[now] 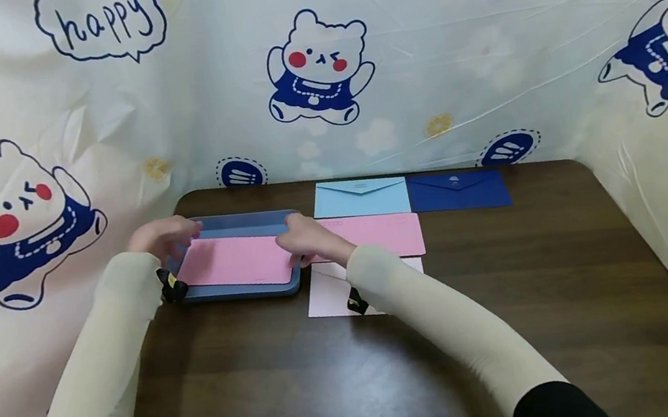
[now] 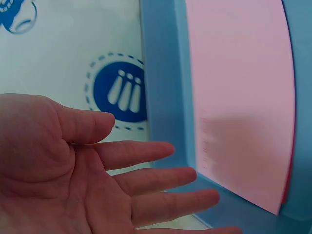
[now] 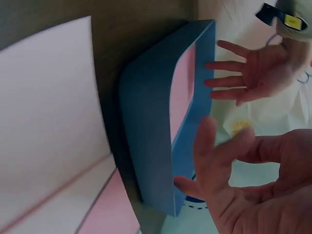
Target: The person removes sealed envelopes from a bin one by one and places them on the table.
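Head cam fairly bright, soft light; whitish glare on dark-brown wood-grain table [image 1: 367,378], near-right of shallow blue rectangular tray [image 1: 245,225]. L wrist: soft shadow on flat pink rectangular paper [image 2: 243,73] in tray. R wrist dimmer; fingers of bare right hand [image 3: 243,209] blurred beside tray.

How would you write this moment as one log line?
left grip: open, at left end of blue tray; right grip: open, at its right end; pink rectangle: in tray; light blue envelope: on table
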Demonstrator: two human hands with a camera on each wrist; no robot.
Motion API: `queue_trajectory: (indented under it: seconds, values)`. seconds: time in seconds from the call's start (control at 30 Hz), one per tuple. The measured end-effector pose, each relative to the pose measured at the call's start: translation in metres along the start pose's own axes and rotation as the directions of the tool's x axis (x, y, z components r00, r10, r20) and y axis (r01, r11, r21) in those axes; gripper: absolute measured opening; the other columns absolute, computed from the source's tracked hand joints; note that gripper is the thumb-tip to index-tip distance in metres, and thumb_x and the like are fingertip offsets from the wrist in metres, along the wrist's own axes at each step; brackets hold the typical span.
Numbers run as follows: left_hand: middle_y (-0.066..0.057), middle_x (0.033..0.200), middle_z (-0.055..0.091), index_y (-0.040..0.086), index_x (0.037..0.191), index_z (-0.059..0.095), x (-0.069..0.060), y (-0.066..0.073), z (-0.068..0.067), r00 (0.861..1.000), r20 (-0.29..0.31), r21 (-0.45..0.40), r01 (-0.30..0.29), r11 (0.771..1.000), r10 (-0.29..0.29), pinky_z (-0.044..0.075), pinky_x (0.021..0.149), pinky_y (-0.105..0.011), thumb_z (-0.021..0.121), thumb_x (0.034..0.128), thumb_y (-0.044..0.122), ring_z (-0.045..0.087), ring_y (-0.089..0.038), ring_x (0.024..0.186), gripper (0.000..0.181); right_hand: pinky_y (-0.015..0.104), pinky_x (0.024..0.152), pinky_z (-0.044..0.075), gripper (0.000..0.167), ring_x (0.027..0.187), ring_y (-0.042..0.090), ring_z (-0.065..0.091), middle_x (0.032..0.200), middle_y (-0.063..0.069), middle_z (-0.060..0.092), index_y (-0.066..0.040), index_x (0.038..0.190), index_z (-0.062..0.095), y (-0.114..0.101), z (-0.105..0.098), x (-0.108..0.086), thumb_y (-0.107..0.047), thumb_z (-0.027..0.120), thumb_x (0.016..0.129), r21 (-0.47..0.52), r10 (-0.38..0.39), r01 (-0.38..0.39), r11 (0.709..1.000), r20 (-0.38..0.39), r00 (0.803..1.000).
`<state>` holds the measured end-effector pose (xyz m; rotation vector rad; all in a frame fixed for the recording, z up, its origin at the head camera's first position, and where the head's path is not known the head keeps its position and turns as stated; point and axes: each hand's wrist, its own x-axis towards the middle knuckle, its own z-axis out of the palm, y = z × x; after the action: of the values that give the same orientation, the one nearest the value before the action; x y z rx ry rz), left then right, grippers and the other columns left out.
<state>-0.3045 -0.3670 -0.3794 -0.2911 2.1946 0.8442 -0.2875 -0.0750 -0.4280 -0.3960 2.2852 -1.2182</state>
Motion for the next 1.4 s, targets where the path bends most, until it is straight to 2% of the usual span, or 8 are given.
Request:
queue_trajectory:
  seconds: [0.07,0.13,0.3,0.47,0.67,1.0,1.27,1.4]
  values:
    - [-0.041,0.161,0.015,-0.011,0.159,0.020,0.005,-0.004,-0.002,1.000,0.009,0.014,0.023,1.000,-0.023,0.031,0.114,-0.070,0.031,0.1138,0.038,0.026,-0.062,0.143,0.067,0.032,0.057,0.057,0.061,0.090,0.040,0.076,0.155,0.025,0.043,0.006,0.160,0.030,0.000,0.003,0.002,-0.016,0.054,0.109,0.102,0.033,-0.037,0.994,0.040,0.999]
    - [-0.040,0.161,0.018,-0.012,0.158,0.021,0.008,-0.006,-0.003,0.999,0.013,0.030,0.041,0.999,-0.041,0.030,0.115,-0.069,0.030,0.1140,0.037,0.030,-0.060,0.141,0.067,0.028,0.056,0.056,0.060,0.092,0.040,0.076,0.158,0.025,0.037,0.007,0.159,0.030,0.001,0.005,0.005,-0.016,0.053,0.109,0.177,0.060,-0.076,0.981,0.094,0.994]
    - [-0.040,0.159,0.024,-0.012,0.156,0.027,0.014,-0.008,-0.007,0.999,0.016,0.067,0.048,0.997,-0.050,0.034,0.113,-0.069,0.032,0.1139,0.034,0.042,-0.058,0.136,0.063,0.028,0.059,0.057,0.056,0.089,0.036,0.076,0.154,0.024,0.038,0.005,0.155,0.036,0.003,0.006,0.012,-0.019,0.055,0.108,0.253,0.110,-0.151,0.956,0.169,0.980]
    - [-0.042,0.157,0.024,-0.013,0.155,0.028,0.018,-0.008,-0.015,0.998,0.051,0.083,0.035,0.996,-0.039,0.034,0.112,-0.070,0.033,0.1140,0.034,0.050,-0.056,0.132,0.063,0.029,0.058,0.058,0.054,0.073,0.027,0.073,0.139,0.026,0.050,0.004,0.155,0.037,0.001,0.009,0.014,-0.020,0.055,0.109,0.245,0.121,-0.172,0.954,0.213,0.970]
    - [-0.043,0.157,0.025,-0.014,0.155,0.029,0.017,-0.007,-0.026,0.993,0.116,0.065,0.020,0.998,-0.028,0.041,0.111,-0.063,0.030,0.1144,0.034,0.048,-0.057,0.134,0.063,0.027,0.055,0.056,0.053,0.064,0.025,0.068,0.130,0.030,0.055,0.007,0.150,0.036,-0.002,0.015,0.007,-0.020,0.056,0.108,0.196,0.081,-0.126,0.972,0.222,0.972]
    - [-0.042,0.156,0.026,-0.014,0.155,0.028,0.024,-0.011,-0.021,0.982,0.172,0.025,0.073,0.997,-0.076,0.038,0.113,-0.064,0.033,0.1137,0.031,0.053,-0.053,0.132,0.062,0.021,0.050,0.048,0.058,0.059,0.022,0.067,0.136,0.025,0.050,0.001,0.150,0.031,0.000,0.019,-0.004,-0.021,0.062,0.106,0.233,0.111,-0.168,0.958,0.240,0.964]
    - [-0.042,0.154,0.027,-0.015,0.152,0.033,0.027,-0.012,-0.016,0.983,0.165,0.040,0.075,0.996,-0.081,0.040,0.112,-0.062,0.033,0.1133,0.031,0.053,-0.052,0.129,0.060,0.022,0.050,0.048,0.077,0.059,0.022,0.067,0.130,0.021,0.047,0.002,0.160,0.013,0.006,0.025,-0.004,-0.021,0.063,0.106,0.265,0.108,-0.172,0.949,0.239,0.965]
    - [-0.039,0.151,0.032,-0.014,0.150,0.038,0.027,-0.008,-0.014,0.989,0.122,0.059,0.081,0.995,-0.088,0.046,0.106,-0.059,0.037,0.1129,0.032,0.053,-0.050,0.124,0.059,0.022,0.050,0.048,0.071,0.059,0.022,0.068,0.131,0.023,0.048,0.004,0.156,0.021,0.006,0.025,-0.005,-0.022,0.063,0.106,0.279,0.090,-0.152,0.948,0.221,0.971]
